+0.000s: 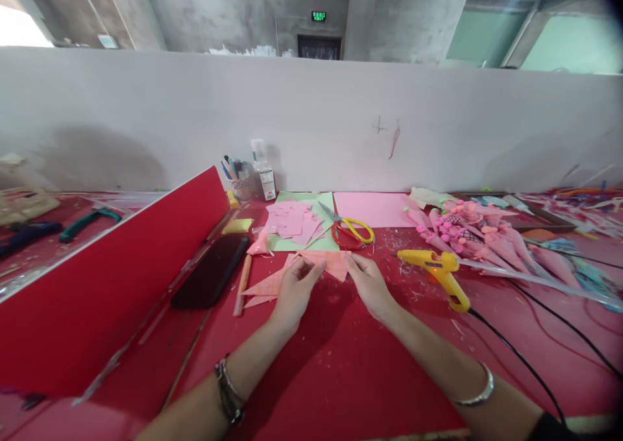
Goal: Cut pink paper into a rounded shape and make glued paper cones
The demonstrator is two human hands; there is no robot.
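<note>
A pink checked piece of paper or cloth [335, 262] is stretched between my two hands above the red table. My left hand [298, 286] pinches its left part between thumb and fingers, and my right hand [368, 284] grips its right end. Beneath and left of my left hand lie more pink checked triangular pieces [263, 288]. Just beyond my hands are scissors [351, 228] with red and yellow handles, lying partly on a green sheet [282, 242]. Cut pink paper pieces [291, 220] are heaped on that sheet.
To the right lie a yellow glue gun [440, 274] with a black cord and a pile of pink cone-shaped bouquets [481, 233]. A black phone [211, 274] and a red upright board [121, 292] are at left. A bottle [264, 174] stands by the white partition [311, 117].
</note>
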